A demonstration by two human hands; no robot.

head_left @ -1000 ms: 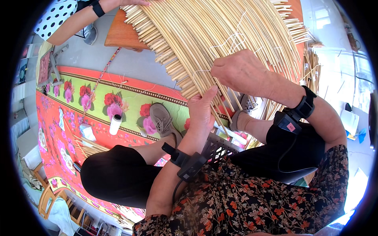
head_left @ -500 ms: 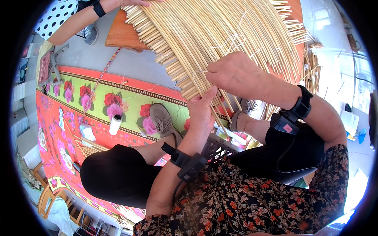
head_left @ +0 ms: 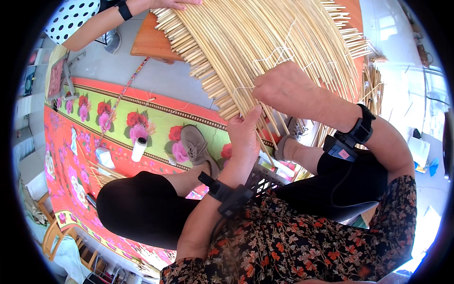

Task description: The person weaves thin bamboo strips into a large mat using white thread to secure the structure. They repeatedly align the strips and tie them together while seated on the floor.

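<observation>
Left hand (head_left: 244, 136) angles up, its grip pinching dried stalks (head_left: 246, 47); right hand (head_left: 284, 88) arches palm-down, curled tight on white string (head_left: 243, 88)!

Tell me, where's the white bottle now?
In the head view, left of the middle, the white bottle is on the flowered mat, left of the left shoe and the left hand.

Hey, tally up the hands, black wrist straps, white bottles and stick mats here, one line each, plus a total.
Hands: 3 (left hand, right hand, another person's hand)
Black wrist straps: 3 (left strap, right strap, other person's strap)
White bottle: 1
Stick mat: 1
Total: 8
</observation>
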